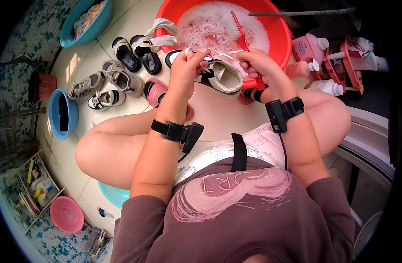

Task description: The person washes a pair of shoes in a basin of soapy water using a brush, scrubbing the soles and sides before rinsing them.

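My left hand (187, 65) pinches a white shoelace (220, 52) between thumb and fingers. The lace stretches across to my right hand (259, 64), which pinches its other stretch. Just below the lace is a cream and black sneaker (226, 77), its opening towards me, at the near rim of a red basin (280, 39). My left hand covers part of its toe. Foamy water (201, 24) fills the basin. A red-handled scrub brush (241, 38) slants over the foam, bristles at the far end; its handle passes behind my right hand, and I cannot tell whether the hand touches it.
Left of the basin stand black slides (148, 59), grey sneakers (87, 86) and a small cream shoe (106, 99). White cloth (163, 29) hangs over the basin's rim. Pink bottles (306, 47) and a pink rack (354, 65) are at right. Blue basins (74, 111) sit at left.
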### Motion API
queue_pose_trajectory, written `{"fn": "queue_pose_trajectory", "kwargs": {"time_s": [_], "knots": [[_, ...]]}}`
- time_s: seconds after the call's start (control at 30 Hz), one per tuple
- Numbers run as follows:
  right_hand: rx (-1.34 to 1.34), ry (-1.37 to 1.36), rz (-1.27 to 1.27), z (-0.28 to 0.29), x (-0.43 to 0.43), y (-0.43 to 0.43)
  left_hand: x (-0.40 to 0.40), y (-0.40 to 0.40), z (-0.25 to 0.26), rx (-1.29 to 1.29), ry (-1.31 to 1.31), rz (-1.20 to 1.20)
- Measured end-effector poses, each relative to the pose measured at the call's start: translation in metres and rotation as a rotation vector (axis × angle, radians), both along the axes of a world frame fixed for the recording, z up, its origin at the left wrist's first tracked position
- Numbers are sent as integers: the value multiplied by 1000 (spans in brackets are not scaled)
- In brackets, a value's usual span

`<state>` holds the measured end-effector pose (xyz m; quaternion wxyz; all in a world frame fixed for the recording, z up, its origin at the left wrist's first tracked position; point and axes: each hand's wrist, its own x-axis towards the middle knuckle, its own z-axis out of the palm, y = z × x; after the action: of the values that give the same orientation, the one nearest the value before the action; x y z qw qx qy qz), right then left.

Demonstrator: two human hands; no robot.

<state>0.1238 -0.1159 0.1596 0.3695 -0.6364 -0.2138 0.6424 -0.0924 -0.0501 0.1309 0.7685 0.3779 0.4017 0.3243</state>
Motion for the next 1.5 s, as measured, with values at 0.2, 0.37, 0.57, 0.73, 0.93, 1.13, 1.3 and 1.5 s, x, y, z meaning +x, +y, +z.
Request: {"fn": "queue_pose_trajectory", "kwargs": {"time_s": [0.2, 0.37, 0.57, 0.73, 0.93, 1.13, 1.3, 1.5], "knots": [[19, -126, 220, -2, -8, -4, 4, -5, -1, 94, 6, 89], [77, -121, 303, -14, -5, -3, -2, -2, 3, 403, 182, 20], [129, -92, 19, -11, -10, -1, -4, -6, 18, 1123, 819, 59], [8, -180, 184, -13, -23, 1, -1, -6, 0, 1229, 787, 283], [229, -214, -32, -8, -26, 3, 3, -9, 5, 452, 189, 195], [252, 61, 126, -3, -51, 6, 9, -14, 1, 401, 91, 200], [315, -32, 62, -1, -45, 8, 3, -8, -4, 403, 116, 114], [382, 130, 15, 2, -30, 12, 2, -8, 2, 411, 146, 8]]}}
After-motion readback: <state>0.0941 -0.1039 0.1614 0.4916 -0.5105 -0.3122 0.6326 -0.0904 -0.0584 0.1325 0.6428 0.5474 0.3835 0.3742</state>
